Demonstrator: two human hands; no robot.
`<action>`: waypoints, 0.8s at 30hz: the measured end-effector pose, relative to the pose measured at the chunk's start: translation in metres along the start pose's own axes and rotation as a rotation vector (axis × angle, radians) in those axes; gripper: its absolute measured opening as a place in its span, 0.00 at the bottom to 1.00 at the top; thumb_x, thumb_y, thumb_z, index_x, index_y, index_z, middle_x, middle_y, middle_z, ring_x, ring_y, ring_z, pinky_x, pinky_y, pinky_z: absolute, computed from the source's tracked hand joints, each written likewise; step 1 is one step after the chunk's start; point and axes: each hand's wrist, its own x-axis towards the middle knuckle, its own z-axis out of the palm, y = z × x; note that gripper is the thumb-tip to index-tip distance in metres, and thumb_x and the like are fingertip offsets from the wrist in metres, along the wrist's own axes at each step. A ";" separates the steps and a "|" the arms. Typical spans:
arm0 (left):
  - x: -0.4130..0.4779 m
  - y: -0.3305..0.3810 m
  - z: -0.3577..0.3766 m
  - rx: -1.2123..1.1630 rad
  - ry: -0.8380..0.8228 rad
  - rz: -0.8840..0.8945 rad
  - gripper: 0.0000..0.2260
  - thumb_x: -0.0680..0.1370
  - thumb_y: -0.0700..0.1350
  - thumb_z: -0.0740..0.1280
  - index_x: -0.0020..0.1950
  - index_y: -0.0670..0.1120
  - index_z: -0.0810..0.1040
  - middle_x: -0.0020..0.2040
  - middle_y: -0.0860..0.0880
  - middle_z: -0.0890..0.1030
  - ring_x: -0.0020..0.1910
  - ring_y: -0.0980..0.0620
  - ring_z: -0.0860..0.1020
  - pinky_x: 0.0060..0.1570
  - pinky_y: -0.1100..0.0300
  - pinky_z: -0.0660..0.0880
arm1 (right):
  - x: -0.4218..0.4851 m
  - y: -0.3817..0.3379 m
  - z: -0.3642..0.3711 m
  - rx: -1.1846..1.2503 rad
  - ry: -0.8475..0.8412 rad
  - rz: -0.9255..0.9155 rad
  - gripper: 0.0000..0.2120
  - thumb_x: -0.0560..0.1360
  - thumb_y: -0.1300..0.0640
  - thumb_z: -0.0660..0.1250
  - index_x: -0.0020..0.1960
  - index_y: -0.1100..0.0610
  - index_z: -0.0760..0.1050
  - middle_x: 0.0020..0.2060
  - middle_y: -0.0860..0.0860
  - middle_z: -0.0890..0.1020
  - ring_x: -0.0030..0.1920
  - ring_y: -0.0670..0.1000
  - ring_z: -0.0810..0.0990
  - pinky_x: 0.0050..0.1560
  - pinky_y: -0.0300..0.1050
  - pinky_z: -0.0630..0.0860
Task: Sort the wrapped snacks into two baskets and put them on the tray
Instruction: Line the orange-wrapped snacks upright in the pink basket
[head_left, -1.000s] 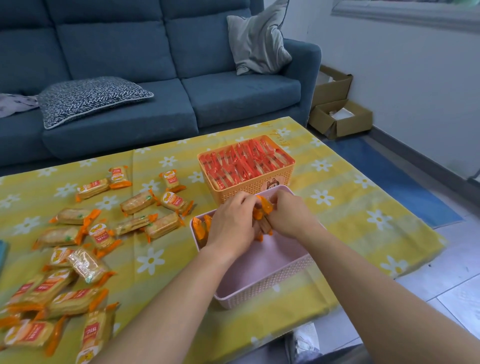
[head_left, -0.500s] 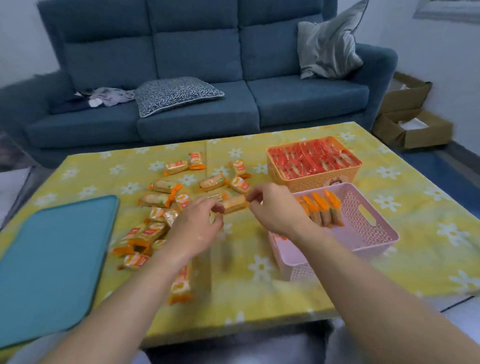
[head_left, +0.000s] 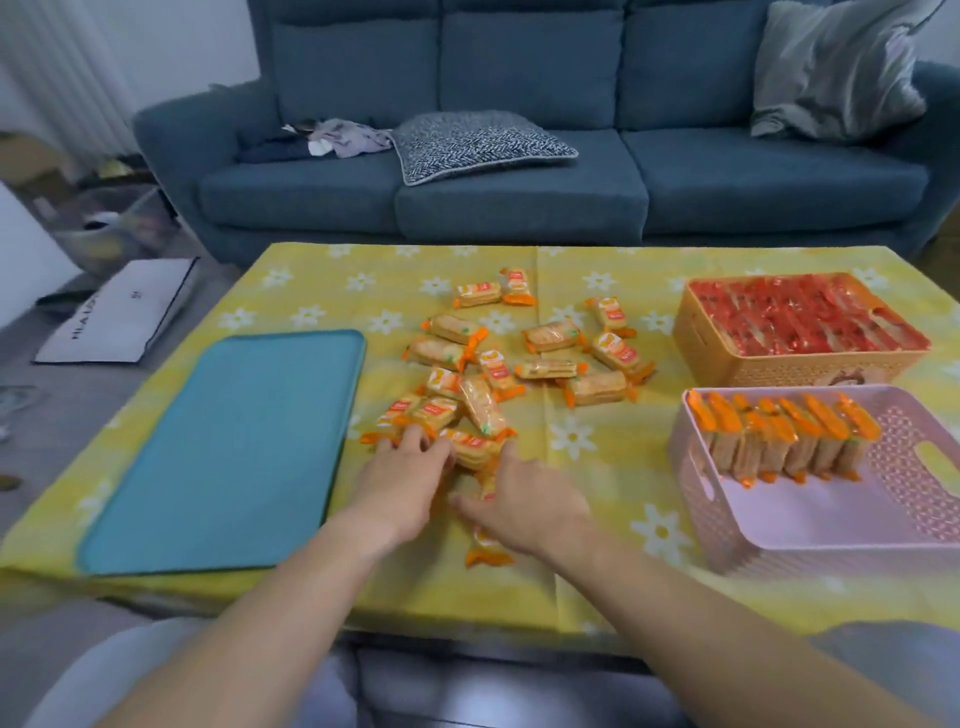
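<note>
Several orange-wrapped snacks (head_left: 519, 358) lie scattered across the middle of the yellow flowered tablecloth (head_left: 613, 457). My left hand (head_left: 402, 475) rests on the near end of the pile, fingers spread over a wrapper. My right hand (head_left: 524, 501) lies beside it, fingers apart over other wrappers; one orange wrapper (head_left: 485, 551) pokes out beneath it. Neither hand visibly grips anything. The pink basket (head_left: 841, 525) at the right holds a standing row of orange snacks. Behind it the orange basket (head_left: 769, 369) is full of red-wrapped snacks. The teal tray (head_left: 228, 452) lies bare at the left.
A blue sofa (head_left: 519, 197) with cushions stands behind the table. A white bag (head_left: 119, 312) and clutter lie on the floor at the left. The table's near edge runs just in front of my forearms.
Both hands have left the pink basket and moved left to the near end of the loose snack pile. The view has swung left, bringing the tray into sight.
</note>
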 end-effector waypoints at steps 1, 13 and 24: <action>0.001 0.001 0.001 0.011 0.009 0.002 0.25 0.74 0.35 0.65 0.67 0.56 0.65 0.65 0.49 0.67 0.58 0.41 0.70 0.50 0.51 0.72 | 0.000 -0.004 0.003 -0.020 0.003 0.013 0.48 0.69 0.29 0.64 0.76 0.60 0.56 0.59 0.59 0.80 0.61 0.62 0.80 0.53 0.54 0.76; 0.029 -0.057 -0.033 -0.561 0.185 -0.284 0.18 0.64 0.65 0.64 0.43 0.52 0.76 0.42 0.53 0.77 0.43 0.50 0.76 0.39 0.54 0.71 | 0.040 -0.006 -0.029 0.068 0.035 -0.196 0.21 0.73 0.46 0.64 0.61 0.55 0.71 0.57 0.54 0.74 0.60 0.60 0.76 0.57 0.54 0.75; 0.070 -0.028 -0.007 -0.528 0.044 -0.465 0.35 0.70 0.62 0.73 0.68 0.42 0.69 0.66 0.41 0.73 0.65 0.38 0.73 0.62 0.48 0.72 | 0.054 -0.013 -0.018 -0.237 -0.120 -0.044 0.22 0.65 0.41 0.69 0.54 0.51 0.75 0.53 0.51 0.81 0.55 0.56 0.82 0.43 0.46 0.73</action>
